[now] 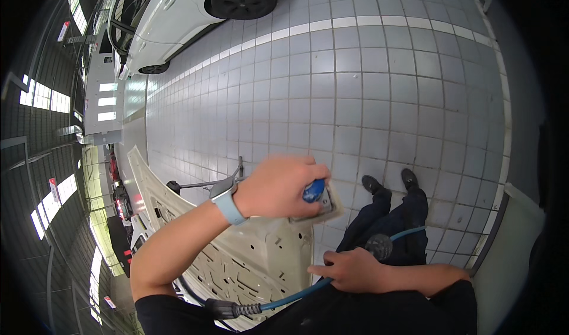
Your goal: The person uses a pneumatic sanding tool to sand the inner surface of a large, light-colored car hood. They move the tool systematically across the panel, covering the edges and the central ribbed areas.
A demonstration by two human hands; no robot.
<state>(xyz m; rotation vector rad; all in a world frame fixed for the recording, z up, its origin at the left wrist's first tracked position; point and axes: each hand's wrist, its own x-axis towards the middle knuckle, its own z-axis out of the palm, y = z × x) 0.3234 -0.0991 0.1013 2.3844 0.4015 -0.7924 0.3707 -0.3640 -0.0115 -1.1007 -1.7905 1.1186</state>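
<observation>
My left hand (284,184), with a watch on a pale blue strap (228,202) at its wrist, is closed around a sander (316,191). The sander has a blue top and a flat rectangular pad. It is over the near right corner of a cream car body panel (278,240); whether the pad touches the panel is hard to tell. Close to my waist, my right hand (355,270) is closed on a blue hose (299,295), its index finger partly stretched out. The hose runs left to a black ribbed connector (231,309) and reappears beyond the hand on the right.
The panel, full of holes and slots, rests by a dark metal stand (207,185). A white car (184,15) is parked at the far left on the grey tiled floor (367,98). My legs and dark shoes (372,184) are right of the panel. A wall (521,240) rises at the right.
</observation>
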